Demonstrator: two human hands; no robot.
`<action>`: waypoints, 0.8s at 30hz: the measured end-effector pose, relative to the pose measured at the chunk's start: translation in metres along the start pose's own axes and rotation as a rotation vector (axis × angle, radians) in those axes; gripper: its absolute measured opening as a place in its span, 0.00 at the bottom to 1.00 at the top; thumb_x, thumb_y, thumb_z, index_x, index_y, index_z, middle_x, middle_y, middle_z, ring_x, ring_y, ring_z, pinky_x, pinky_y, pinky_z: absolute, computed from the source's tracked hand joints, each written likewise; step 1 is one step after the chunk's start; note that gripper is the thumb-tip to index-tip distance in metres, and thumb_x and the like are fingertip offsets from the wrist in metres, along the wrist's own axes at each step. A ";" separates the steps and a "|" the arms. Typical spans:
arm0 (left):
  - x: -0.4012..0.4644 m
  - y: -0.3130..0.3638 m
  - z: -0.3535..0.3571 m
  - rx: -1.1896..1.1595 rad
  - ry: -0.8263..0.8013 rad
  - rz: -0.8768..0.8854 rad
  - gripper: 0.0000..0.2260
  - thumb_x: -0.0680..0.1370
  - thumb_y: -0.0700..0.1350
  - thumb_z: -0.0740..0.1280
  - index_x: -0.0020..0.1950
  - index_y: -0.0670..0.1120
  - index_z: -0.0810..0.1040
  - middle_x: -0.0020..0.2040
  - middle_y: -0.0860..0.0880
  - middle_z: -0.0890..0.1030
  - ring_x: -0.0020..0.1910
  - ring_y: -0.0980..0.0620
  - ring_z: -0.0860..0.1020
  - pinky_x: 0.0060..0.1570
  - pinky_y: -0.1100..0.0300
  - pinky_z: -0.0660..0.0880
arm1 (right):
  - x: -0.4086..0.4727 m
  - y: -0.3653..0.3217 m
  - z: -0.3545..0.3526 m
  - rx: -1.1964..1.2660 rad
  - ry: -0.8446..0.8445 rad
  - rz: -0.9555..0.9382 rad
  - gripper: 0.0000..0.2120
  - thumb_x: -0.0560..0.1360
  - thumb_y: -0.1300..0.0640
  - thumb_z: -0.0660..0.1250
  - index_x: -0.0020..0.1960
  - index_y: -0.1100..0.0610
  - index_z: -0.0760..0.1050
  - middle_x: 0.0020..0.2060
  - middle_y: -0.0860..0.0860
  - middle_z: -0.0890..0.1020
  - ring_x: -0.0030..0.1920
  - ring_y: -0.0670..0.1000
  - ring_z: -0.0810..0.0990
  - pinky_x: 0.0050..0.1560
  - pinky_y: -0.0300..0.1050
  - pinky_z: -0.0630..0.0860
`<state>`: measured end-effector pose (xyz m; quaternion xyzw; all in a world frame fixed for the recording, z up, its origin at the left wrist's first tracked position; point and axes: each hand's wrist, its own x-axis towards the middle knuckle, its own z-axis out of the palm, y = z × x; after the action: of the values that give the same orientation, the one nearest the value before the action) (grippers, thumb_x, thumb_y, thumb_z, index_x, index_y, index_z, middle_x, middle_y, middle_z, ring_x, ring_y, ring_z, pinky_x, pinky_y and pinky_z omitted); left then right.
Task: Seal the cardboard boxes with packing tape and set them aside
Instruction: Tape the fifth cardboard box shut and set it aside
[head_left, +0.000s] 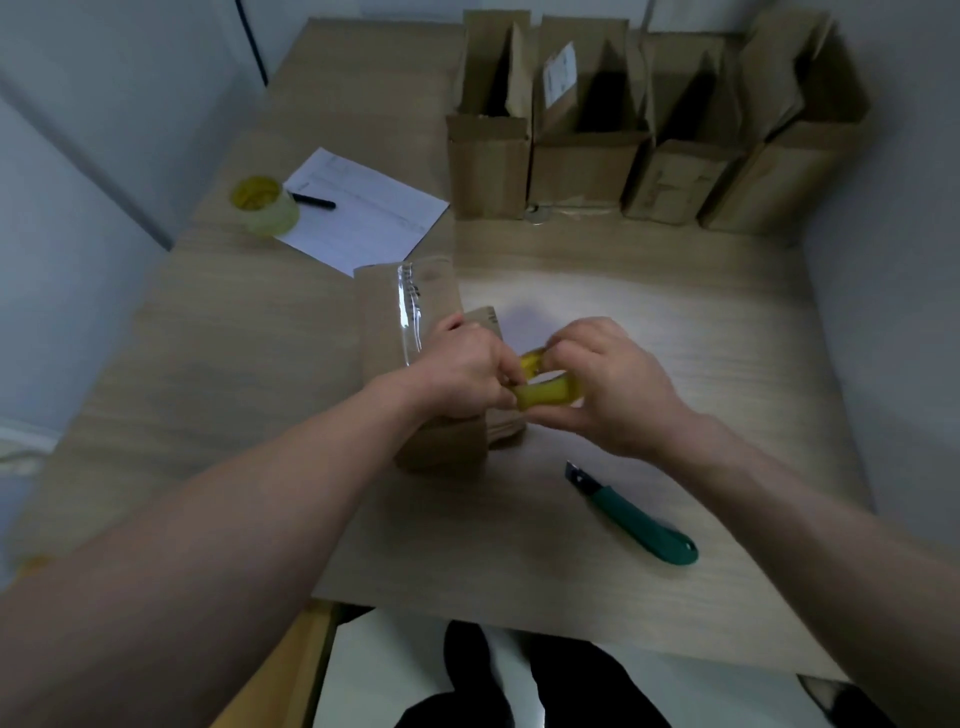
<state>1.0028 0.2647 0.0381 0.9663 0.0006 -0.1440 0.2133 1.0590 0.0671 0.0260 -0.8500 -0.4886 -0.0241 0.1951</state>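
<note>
Both hands, left hand (462, 366) and right hand (605, 382), pinching yellow tape roll (545, 391) just above taped cardboard box (415, 364) mid-table (675, 322); green knife (636, 517) nearby.

Printing on box (415, 332) — seemingly illegible.

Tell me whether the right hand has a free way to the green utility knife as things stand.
Probably yes, once it lets go. The green utility knife lies in the open on the table, just near-side of the right hand, with nothing between them. But that hand grips the tape roll along with the left hand.
</note>
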 end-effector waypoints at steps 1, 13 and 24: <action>0.000 0.000 -0.001 -0.019 0.001 -0.017 0.05 0.71 0.51 0.73 0.42 0.61 0.79 0.34 0.64 0.75 0.49 0.59 0.72 0.73 0.49 0.47 | -0.013 -0.002 0.000 0.041 0.098 0.067 0.22 0.69 0.39 0.74 0.52 0.53 0.77 0.51 0.51 0.78 0.55 0.52 0.74 0.53 0.45 0.74; -0.003 0.008 -0.004 -0.246 0.015 -0.129 0.08 0.69 0.46 0.76 0.43 0.57 0.81 0.37 0.61 0.79 0.52 0.60 0.77 0.74 0.51 0.43 | -0.154 -0.028 0.067 -0.066 -0.376 0.740 0.17 0.76 0.50 0.62 0.64 0.50 0.68 0.59 0.53 0.77 0.54 0.58 0.78 0.49 0.50 0.74; -0.005 0.011 -0.004 -0.281 0.031 -0.158 0.08 0.68 0.47 0.78 0.41 0.57 0.81 0.36 0.63 0.79 0.52 0.61 0.74 0.75 0.50 0.46 | -0.106 -0.089 0.038 0.285 0.064 0.515 0.19 0.75 0.52 0.60 0.64 0.55 0.75 0.50 0.52 0.81 0.50 0.53 0.78 0.46 0.48 0.75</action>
<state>1.0003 0.2566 0.0479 0.9259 0.1001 -0.1439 0.3345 0.9238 0.0336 -0.0065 -0.9089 -0.2489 0.0683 0.3275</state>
